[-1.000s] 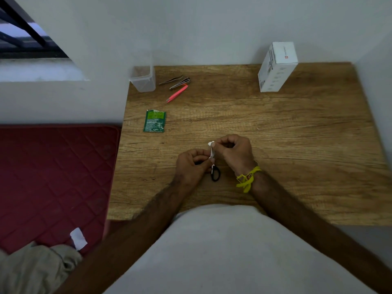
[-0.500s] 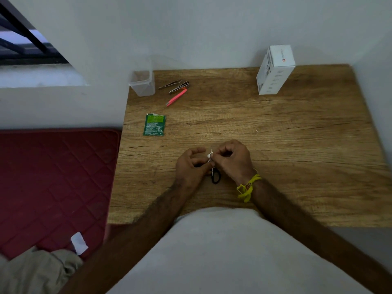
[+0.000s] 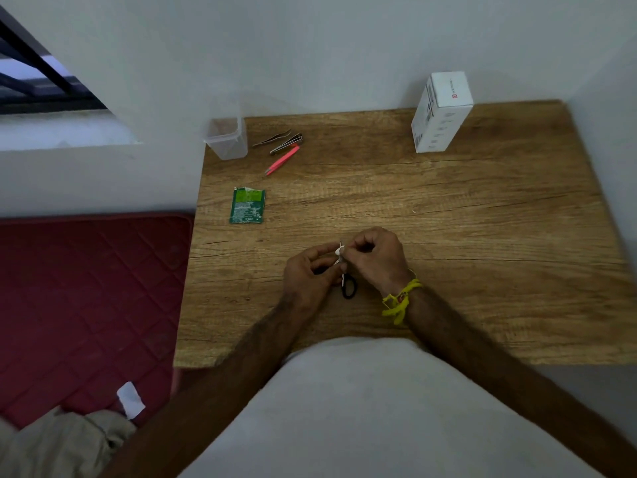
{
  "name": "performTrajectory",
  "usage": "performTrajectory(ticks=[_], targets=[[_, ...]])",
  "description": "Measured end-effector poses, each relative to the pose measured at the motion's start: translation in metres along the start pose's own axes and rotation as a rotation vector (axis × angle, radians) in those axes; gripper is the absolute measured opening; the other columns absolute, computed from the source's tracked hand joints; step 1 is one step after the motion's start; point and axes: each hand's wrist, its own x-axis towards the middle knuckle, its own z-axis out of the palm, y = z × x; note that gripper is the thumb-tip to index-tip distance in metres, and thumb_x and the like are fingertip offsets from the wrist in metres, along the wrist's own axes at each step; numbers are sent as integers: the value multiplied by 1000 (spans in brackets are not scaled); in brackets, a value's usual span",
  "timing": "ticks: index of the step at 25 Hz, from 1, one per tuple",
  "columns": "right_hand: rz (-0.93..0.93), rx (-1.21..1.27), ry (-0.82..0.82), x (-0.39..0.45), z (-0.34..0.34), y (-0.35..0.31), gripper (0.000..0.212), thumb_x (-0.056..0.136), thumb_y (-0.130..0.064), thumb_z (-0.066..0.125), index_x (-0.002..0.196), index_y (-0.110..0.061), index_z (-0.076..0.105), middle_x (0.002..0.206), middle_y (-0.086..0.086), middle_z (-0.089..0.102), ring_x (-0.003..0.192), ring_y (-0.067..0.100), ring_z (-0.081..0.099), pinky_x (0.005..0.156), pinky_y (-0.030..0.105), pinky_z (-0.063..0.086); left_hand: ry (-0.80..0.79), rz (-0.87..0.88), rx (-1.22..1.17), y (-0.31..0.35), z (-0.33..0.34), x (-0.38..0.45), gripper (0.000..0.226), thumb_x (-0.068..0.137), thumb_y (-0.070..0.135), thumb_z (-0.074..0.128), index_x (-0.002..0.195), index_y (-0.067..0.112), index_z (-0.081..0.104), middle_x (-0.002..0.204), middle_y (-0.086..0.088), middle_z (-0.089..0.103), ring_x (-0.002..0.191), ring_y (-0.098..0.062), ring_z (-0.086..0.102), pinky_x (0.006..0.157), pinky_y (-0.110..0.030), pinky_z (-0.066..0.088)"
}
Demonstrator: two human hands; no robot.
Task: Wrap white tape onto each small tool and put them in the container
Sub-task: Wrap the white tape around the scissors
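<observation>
Small black-handled scissors (image 3: 348, 288) stand upright between my hands over the middle of the wooden table (image 3: 448, 219). My left hand (image 3: 310, 274) grips the scissors near the handles. My right hand (image 3: 374, 257) pinches white tape (image 3: 340, 251) against the blades. A clear plastic container (image 3: 227, 139) stands at the table's far left corner. Beside it lie metal tweezers (image 3: 272, 138), a metal nail clipper (image 3: 286, 143) and pink tweezers (image 3: 282, 160).
A green packet (image 3: 247, 205) lies on the left part of the table. A white box (image 3: 441, 112) stands at the back right by the wall. A red mattress (image 3: 86, 305) lies left of the table, with a cloth (image 3: 62, 443) on it.
Both hands stay on the scissors and shifted slightly; the right fingers have worked the tape lower around the blades. The camera view dipped a little.
</observation>
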Motion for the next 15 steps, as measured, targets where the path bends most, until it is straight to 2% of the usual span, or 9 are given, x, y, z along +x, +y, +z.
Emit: performTrajectory(ticks=[2,5,7,10,15], targets=[[30,95,-38,2,-5,3,14,75,-16,82,65,-19,72,70,-6,69,67,3,64,64,27,51,-19,6,-4,-2,-1,1,42,84,-1,74,125,4,65,101,-8,76,91,-17,74,73,-27,61],[-71,20,-73,-2,-6,6,10,74,-10,81,69,-12,73,84,3,70,82,15,67,76,35,56,-63,30,-24,-2,-7,3,32,92,0,65,124,5,65,105,-11,75,91,-17,74,75,-25,60],[-116,-71,-66,-5,-6,6,10,73,-8,81,71,-11,72,91,3,67,87,15,65,78,30,54,-92,27,-72,-3,-10,4,26,98,1,57,122,8,65,107,-11,75,90,-17,74,75,-25,59],[-149,-123,-75,-8,-4,8,14,71,-6,81,69,-14,69,94,0,62,88,13,62,76,19,50,-104,14,-102,-3,-11,5,26,98,-1,54,120,8,65,103,-7,75,89,-16,74,75,-24,59],[-153,-129,-86,-9,-6,6,18,72,-6,81,68,-17,68,97,-1,60,88,9,59,75,20,49,-106,33,-109,-4,-10,5,28,98,-3,54,122,7,63,103,-5,75,90,-15,74,76,-25,59]])
